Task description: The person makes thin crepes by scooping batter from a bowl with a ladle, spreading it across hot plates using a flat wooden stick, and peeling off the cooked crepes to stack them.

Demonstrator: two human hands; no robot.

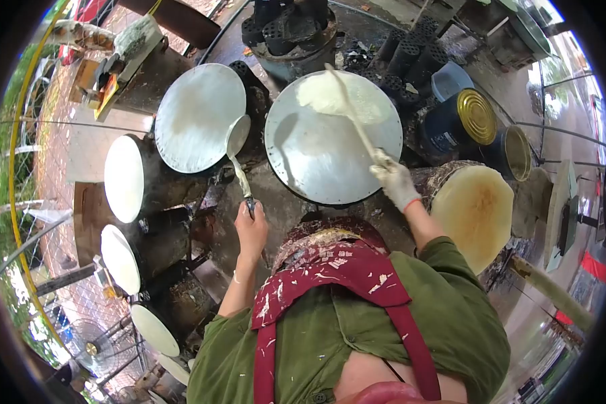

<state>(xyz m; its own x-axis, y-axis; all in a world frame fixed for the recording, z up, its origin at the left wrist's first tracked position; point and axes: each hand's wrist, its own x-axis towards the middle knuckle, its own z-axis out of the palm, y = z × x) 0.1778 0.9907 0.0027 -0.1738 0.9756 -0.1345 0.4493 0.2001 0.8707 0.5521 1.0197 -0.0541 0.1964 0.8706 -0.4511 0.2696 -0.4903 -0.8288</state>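
Observation:
My left hand (250,232) is closed round the handle of a ladle (238,137), whose batter-coated bowl hangs between two round metal griddles, overlapping the edge of the left one. On my right hand (395,180) is a pale, batter-smeared glove; its fingers wrap the end of a long wooden stick (357,124). That stick slants away across the middle griddle (316,168), over a wet patch of pale batter (314,96) at the far side. A brownish stain marks the left griddle (205,138), which has no batter on it.
More round griddles line my left, including one with a white top (123,178). A browned, pale round sheet (475,209) covers another on my right. Black perforated coal briquettes (411,60), a gold-lidded drum (477,116) and a blue basin (450,81) stand beyond.

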